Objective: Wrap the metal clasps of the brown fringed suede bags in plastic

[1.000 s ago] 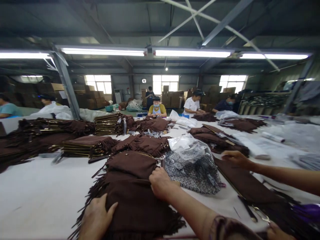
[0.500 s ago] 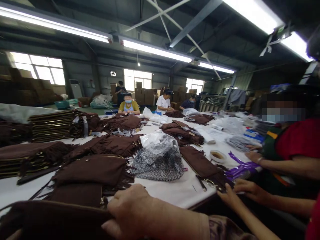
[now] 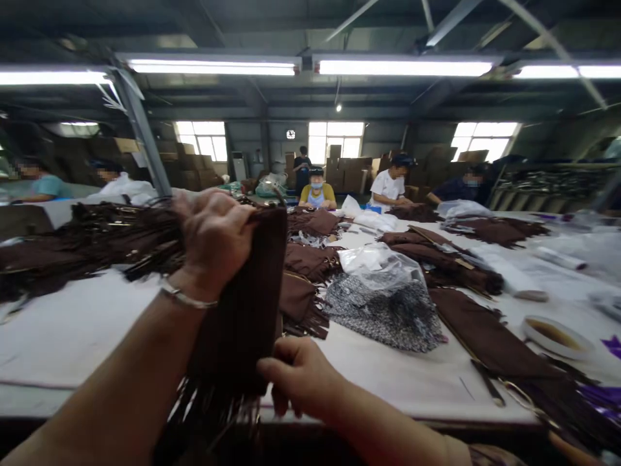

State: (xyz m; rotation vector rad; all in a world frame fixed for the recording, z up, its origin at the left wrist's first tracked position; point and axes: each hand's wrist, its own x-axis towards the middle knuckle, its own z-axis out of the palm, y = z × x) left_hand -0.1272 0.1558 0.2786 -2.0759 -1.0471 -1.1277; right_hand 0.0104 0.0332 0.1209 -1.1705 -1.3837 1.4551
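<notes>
A dark brown fringed bag [image 3: 242, 310] hangs upright in front of me at the table's near edge, fringe downward. My left hand [image 3: 213, 226], slightly blurred and with a bracelet at the wrist, is closed over its upper end. Lower down, my right hand [image 3: 303, 378] pinches the bag's right edge near the bottom corner. Behind it lies another brown fringed bag [image 3: 297, 296], partly hidden. A black-and-white woven item [image 3: 383, 317] sits to the right, under crumpled clear plastic [image 3: 383, 265].
More brown bags are piled at the left [image 3: 140, 236]. A long brown bag [image 3: 490, 330] with a metal ring lies at right, near a tape roll [image 3: 557, 336]. A white-topped table [image 3: 92, 330] runs across. Several people work around it, including one in yellow [image 3: 317, 191].
My view has swung right to left. The brown bag has come from low at the left to an upright position; my left hand now shows at its top and my right at its lower edge.
</notes>
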